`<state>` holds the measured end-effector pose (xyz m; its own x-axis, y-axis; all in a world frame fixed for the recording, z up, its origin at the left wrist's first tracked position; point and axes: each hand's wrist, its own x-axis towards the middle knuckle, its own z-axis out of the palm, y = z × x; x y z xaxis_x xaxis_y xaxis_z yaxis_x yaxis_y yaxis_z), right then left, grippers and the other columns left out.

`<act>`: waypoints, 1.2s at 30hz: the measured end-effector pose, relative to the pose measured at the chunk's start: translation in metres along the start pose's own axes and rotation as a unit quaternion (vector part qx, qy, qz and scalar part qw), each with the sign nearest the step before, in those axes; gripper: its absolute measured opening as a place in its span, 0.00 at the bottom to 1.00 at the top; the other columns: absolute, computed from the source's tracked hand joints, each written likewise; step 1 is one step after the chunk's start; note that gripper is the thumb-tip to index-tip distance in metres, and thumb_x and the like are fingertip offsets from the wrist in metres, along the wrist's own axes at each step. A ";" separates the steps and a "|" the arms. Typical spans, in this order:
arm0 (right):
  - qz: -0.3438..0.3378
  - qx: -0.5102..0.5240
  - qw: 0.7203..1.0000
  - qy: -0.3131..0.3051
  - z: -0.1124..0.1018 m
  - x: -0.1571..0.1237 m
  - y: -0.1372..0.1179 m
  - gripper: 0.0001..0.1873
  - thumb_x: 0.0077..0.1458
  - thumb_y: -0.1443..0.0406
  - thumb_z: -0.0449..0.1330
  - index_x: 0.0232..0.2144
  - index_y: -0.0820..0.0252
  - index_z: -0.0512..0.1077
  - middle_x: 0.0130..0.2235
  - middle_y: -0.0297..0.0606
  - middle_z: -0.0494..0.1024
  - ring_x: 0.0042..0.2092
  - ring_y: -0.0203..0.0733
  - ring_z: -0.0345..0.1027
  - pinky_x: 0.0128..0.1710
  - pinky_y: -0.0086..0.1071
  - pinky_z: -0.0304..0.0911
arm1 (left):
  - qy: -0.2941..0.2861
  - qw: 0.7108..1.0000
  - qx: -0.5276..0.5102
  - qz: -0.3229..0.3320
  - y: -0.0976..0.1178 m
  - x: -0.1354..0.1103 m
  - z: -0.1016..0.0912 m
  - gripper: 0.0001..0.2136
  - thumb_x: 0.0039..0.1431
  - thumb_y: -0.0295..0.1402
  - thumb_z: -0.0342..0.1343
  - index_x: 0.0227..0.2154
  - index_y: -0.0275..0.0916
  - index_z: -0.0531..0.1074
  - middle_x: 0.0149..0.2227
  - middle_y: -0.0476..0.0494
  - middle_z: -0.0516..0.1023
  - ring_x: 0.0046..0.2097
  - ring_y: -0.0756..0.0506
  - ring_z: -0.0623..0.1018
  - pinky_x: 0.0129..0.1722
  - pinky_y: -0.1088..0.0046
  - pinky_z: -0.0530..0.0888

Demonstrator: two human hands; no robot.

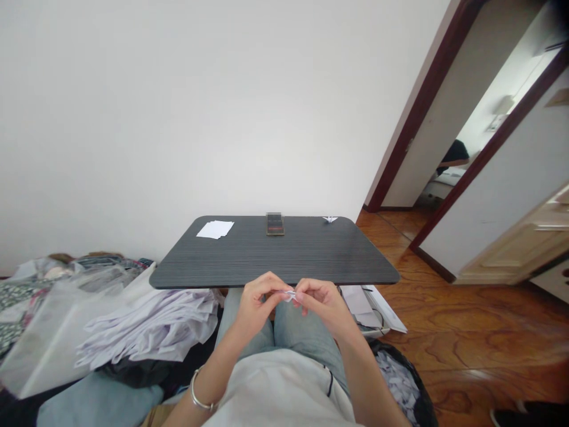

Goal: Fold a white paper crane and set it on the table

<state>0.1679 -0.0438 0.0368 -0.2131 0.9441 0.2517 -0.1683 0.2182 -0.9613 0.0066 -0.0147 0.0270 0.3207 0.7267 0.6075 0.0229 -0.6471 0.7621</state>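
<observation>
Between both hands is a small piece of folded white paper (290, 295), held just in front of the table's near edge and above my lap. My left hand (262, 296) pinches its left side between thumb and fingertips. On the other side, my right hand (320, 299) grips the paper with thumb and index finger. Fingers cover most of the paper, so its exact folded shape cannot be made out. At the table's far right lies a small folded white paper crane (329, 219). A stack of white paper sheets (215, 229) rests at the far left.
The dark table (275, 261) stands against a white wall, with a phone (275, 224) at its back edge. Piled white cloth (155, 326) lies to my left. A black bag of crumpled paper (400, 379) sits at my right. Beyond a doorway, part of a person (454, 155) shows.
</observation>
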 end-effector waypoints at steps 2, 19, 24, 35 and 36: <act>0.008 0.002 1.000 -0.002 0.000 0.000 0.000 0.10 0.47 0.61 0.62 0.21 0.62 0.71 0.23 0.33 0.70 0.25 0.33 0.62 0.20 0.22 0.59 | -0.008 1.000 -0.002 -0.001 0.000 0.000 0.000 0.04 0.52 0.29 0.57 0.28 0.37 0.77 0.27 0.44 0.75 0.29 0.49 0.73 0.29 0.75 0.69; 0.010 -0.004 1.000 -0.014 0.000 -0.001 -0.002 0.11 0.47 0.60 0.62 0.21 0.62 0.70 0.23 0.33 0.69 0.26 0.33 0.62 0.20 0.23 0.62 | -0.030 0.998 -0.043 -0.039 0.000 0.002 -0.001 0.05 0.52 0.31 0.57 0.27 0.36 0.76 0.26 0.45 0.73 0.28 0.50 0.73 0.28 0.75 0.70; -0.003 -0.023 1.000 0.001 0.001 -0.002 -0.001 0.10 0.48 0.62 0.61 0.21 0.62 0.70 0.23 0.32 0.68 0.25 0.32 0.61 0.21 0.23 0.63 | -0.037 0.997 -0.044 -0.043 0.000 0.001 -0.002 0.05 0.52 0.30 0.57 0.28 0.36 0.76 0.26 0.45 0.73 0.29 0.50 0.73 0.28 0.76 0.70; -0.115 -0.257 0.958 0.051 0.000 -0.006 -0.003 0.06 0.50 0.69 0.56 0.23 0.61 0.70 0.25 0.35 0.70 0.27 0.36 0.64 0.24 0.26 0.63 | -0.044 0.996 -0.046 -0.063 0.002 0.002 -0.001 0.06 0.52 0.32 0.57 0.26 0.34 0.74 0.25 0.45 0.72 0.28 0.50 0.72 0.27 0.76 0.70; -0.124 -0.271 0.953 0.052 0.000 -0.006 -0.005 0.06 0.50 0.69 0.56 0.23 0.60 0.70 0.26 0.35 0.70 0.28 0.36 0.65 0.25 0.26 0.63 | -0.044 0.996 -0.048 -0.065 0.002 0.002 0.000 0.06 0.52 0.32 0.57 0.26 0.34 0.74 0.25 0.46 0.71 0.28 0.50 0.72 0.27 0.76 0.70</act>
<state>0.1702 -0.0509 0.0396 -0.1309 0.8605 0.4924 0.3269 0.5064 -0.7979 0.0070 -0.0147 0.0302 0.4036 0.7773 0.4826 -0.0190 -0.5202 0.8538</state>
